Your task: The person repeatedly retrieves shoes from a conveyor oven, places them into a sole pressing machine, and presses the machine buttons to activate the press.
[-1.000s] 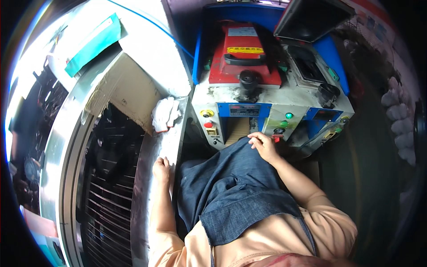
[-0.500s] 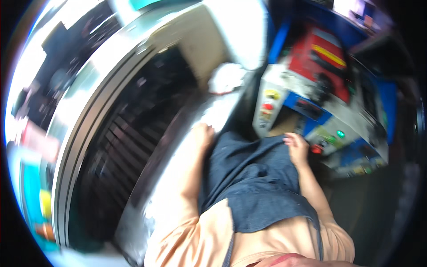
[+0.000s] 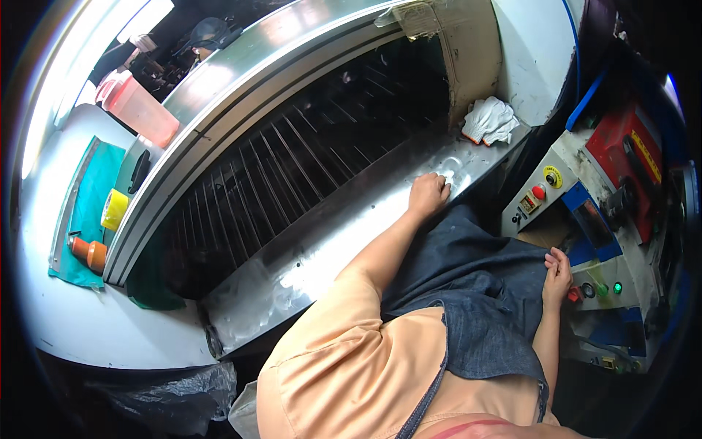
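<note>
My left hand point(image 3: 430, 193) rests on the shiny metal ledge point(image 3: 322, 257) along the front of a dark slatted opening point(image 3: 256, 183). Its fingers are curled in and whatever they may hold is hidden. A bunched white knit glove point(image 3: 490, 121) with an orange cuff edge lies farther along the same ledge, apart from that hand. At the right edge of my dark blue apron point(image 3: 468, 256) is my right hand point(image 3: 557, 276). Its fingers are loosely bent and somewhat apart, close to the cloth, with nothing seen in them.
On the right stands a control box point(image 3: 537, 192) with a red button, and a lower panel point(image 3: 607, 282) with a lit green button. A red machine part point(image 3: 621, 157) sits above. At left are a pink pitcher point(image 3: 142, 110), a yellow tape roll point(image 3: 115, 209) and an orange-brown bottle point(image 3: 89, 253).
The view has swung, so the ledge, machine and controls appear shifted right, and the blur is gone. Both hands stay in much the same places, left on the ledge, right by the apron.
</note>
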A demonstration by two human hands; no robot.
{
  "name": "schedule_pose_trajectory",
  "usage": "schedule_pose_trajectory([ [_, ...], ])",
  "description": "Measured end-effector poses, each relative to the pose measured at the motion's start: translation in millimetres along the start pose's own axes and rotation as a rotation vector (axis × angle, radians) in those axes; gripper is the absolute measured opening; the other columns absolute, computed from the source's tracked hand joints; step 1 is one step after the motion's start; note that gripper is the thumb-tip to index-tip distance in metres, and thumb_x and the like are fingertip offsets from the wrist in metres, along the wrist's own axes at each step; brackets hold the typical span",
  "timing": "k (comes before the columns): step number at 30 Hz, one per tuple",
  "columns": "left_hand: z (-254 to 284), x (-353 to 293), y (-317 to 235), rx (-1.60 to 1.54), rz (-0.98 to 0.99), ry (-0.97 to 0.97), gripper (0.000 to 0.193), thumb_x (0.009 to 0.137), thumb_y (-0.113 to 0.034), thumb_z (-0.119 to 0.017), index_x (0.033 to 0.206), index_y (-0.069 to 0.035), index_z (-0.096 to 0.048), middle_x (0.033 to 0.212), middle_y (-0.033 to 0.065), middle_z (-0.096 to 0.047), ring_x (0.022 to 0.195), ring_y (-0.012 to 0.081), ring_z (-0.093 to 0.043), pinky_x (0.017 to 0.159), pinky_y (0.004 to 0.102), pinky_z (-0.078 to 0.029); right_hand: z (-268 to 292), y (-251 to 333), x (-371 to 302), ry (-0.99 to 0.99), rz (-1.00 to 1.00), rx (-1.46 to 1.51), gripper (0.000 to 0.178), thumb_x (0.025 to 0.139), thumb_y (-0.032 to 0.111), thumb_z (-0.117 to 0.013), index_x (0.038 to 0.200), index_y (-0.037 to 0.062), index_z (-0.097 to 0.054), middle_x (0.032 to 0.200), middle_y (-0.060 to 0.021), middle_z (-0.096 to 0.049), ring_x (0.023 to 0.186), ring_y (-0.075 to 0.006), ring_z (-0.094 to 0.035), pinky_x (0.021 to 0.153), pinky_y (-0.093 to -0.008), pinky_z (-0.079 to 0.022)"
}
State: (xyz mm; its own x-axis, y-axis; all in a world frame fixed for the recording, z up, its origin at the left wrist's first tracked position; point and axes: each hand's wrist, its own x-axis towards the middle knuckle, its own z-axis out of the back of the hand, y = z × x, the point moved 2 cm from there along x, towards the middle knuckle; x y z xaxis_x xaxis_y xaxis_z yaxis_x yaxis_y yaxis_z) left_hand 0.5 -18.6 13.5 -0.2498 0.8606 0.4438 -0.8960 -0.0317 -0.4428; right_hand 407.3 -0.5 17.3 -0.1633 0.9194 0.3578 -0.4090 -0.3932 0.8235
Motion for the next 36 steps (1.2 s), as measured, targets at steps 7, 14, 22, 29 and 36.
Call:
schedule_pose_trajectory([
  [7,-2.9,8.4,0.8,0.009,0.005,0.007,0.024,0.082,-0.024,-0.064,0.072,-0.003,-0.065,0.076,0.0169,-0.063,0.080,0.0363,-0.062,0.074,0.0486,-0.048,0.8,-5.3,3.0,-0.004,-0.017,0.035,0.034,0.093,-0.012,-0.040,0.119,-0.0030,-0.059,0.117,-0.0135,-0.064,0.102,-0.0214,-0.068,0.085,-0.0304,-0.056],
  [14,-4.1,1.1,2.9,0.018,0.023,0.012,0.025,0.082,-0.025,-0.065,0.071,-0.002,-0.065,0.077,0.0174,-0.063,0.079,0.0369,-0.061,0.074,0.0486,-0.047,1.9,1.9,0.0,-0.038,-0.015,0.025,0.033,0.091,-0.012,-0.041,0.116,-0.0031,-0.061,0.107,-0.0154,-0.067,0.097,-0.0218,-0.069,0.084,-0.0306,-0.056],
  [22,-19.4,-0.2,4.5,-0.047,0.013,-0.039,0.023,0.078,-0.021,-0.065,0.067,-0.001,-0.058,0.075,0.0193,-0.062,0.078,0.0386,-0.060,0.072,0.0499,-0.045,7.9,-11.6,-4.5,-0.024,-0.161,0.334,0.028,0.096,-0.007,-0.048,0.123,-0.0050,-0.057,0.119,-0.0144,-0.063,0.108,-0.0231,-0.066,0.090,-0.0321,-0.055],
  [29,-6.4,4.4,7.2,0.017,-0.022,0.016,0.029,0.085,-0.022,-0.063,0.068,0.000,-0.056,0.074,0.0194,-0.058,0.074,0.0385,-0.057,0.069,0.0488,-0.043,32.2,117.1,18.5,0.024,0.017,0.600,0.041,0.098,-0.003,-0.042,0.139,-0.0034,-0.043,0.136,-0.0197,-0.054,0.119,-0.0272,-0.060,0.099,-0.0354,-0.050],
  [36,-9.3,3.2,5.3,0.035,-0.052,0.007,0.028,0.087,-0.024,-0.063,0.071,-0.001,-0.058,0.075,0.0177,-0.059,0.076,0.0384,-0.059,0.072,0.0476,-0.045,47.9,186.9,7.8,0.086,0.126,0.570,0.045,0.096,-0.006,-0.041,0.141,-0.0045,-0.040,0.136,-0.0217,-0.054,0.122,-0.0282,-0.058,0.104,-0.0385,-0.047],
])
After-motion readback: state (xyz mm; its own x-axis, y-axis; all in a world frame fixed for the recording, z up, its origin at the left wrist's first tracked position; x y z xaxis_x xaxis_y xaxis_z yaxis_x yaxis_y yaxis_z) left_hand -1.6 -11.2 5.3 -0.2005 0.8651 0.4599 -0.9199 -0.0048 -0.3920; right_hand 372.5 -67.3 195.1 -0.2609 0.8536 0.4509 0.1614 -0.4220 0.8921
